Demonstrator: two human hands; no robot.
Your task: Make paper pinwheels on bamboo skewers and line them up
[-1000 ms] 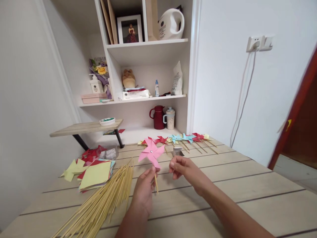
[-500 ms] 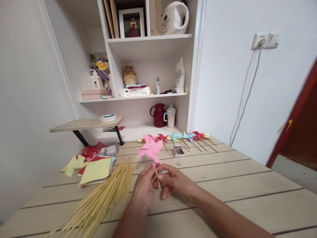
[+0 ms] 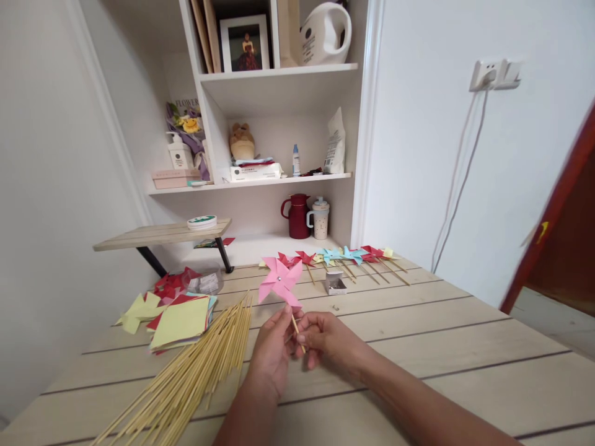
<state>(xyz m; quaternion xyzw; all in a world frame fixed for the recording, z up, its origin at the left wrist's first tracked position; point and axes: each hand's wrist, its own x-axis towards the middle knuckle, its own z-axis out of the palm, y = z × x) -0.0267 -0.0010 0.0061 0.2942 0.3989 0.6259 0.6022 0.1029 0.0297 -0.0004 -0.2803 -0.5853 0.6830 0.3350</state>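
Now, my left hand point(image 3: 272, 350): pinching the pink pinwheel point(image 3: 280, 282) by its stick.
Right hand point(image 3: 328, 341): fingers closed on the same stick.

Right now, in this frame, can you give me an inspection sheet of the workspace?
Surface: pale wooden plank table, bare on its right side.
Job's things: pink paper pinwheel on a thin bamboo stick, held above the table.
Clutter: loose pile of bamboo skewers; stack of yellow, red and blue paper squares; row of finished red, blue and yellow pinwheels; small open box.
Grippers: left hand and right hand both pinch the stick.
Cables: two white cords hang from a wall socket.
Surroundings: white shelf unit with dark red jug, framed photo, white kettle.
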